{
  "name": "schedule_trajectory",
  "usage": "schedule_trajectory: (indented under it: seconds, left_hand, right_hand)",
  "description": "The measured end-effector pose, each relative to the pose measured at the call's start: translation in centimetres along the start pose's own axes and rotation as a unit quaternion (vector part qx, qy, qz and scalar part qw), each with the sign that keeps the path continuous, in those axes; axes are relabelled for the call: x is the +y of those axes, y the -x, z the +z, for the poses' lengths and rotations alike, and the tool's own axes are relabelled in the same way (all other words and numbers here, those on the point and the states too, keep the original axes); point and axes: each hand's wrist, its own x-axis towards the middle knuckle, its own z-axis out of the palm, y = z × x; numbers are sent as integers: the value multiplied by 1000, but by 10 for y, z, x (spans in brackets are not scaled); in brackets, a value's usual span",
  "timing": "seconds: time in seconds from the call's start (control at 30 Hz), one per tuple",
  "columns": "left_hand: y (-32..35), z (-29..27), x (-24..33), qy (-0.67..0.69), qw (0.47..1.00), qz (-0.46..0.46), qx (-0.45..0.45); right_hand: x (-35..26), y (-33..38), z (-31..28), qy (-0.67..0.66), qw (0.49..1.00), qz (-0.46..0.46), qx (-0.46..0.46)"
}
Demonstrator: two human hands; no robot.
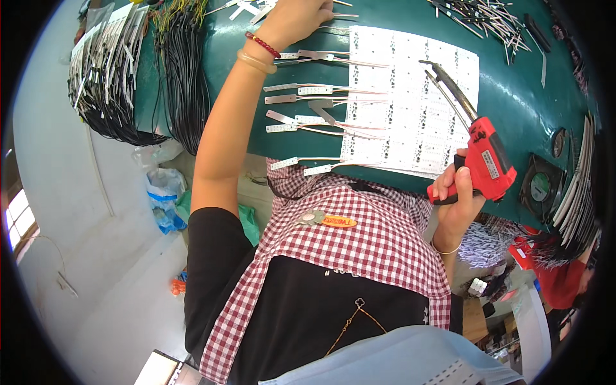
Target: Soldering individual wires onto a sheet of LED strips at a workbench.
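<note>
My right hand [459, 195] is wrapped around the handle of a red and black soldering gun [493, 165], its tip pointing up and left over a white printed circuit panel [414, 96]. At the top edge, my left hand [296, 20] has its fingers curled together beside a thin wire [345, 15]; what they hold is hidden. Down the panel's left side lie several small light strips [281, 128] with thin pale and reddish wires [321, 159] running onto the panel. More white strips [247, 9] lie just left of my left hand.
Bundles of black cables [179, 70] and wired strips [106, 70] hang over the green table's [513, 96] left edge. Loose wires [484, 19] are heaped at the far right. A black fan [541, 186] and bundled wires [577, 186] sit near right. Another person's red sleeve [557, 282] shows at lower right.
</note>
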Motion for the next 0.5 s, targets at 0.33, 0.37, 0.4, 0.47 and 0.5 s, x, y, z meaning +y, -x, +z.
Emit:
schedule_trajectory:
  seconds: [0.33, 0.37, 0.4, 0.47, 0.5]
  left_hand:
    - [-6, 15, -10, 130, 979, 119, 107]
    - [-7, 26, -14, 103, 983, 112, 107]
    - [-7, 35, -19, 102, 983, 110, 107]
    - [-12, 39, -9, 69, 997, -32, -15]
    - [-13, 38, -7, 85, 996, -25, -24]
  right_hand:
    - [-7, -4, -7, 18, 999, -31, 18]
    - [-6, -5, -6, 19, 999, -33, 10]
    - [-5, -5, -5, 18, 999, -33, 8]
    - [-3, -6, -4, 18, 1000, -19, 8]
    - [-2, -6, -3, 18, 1000, -18, 9]
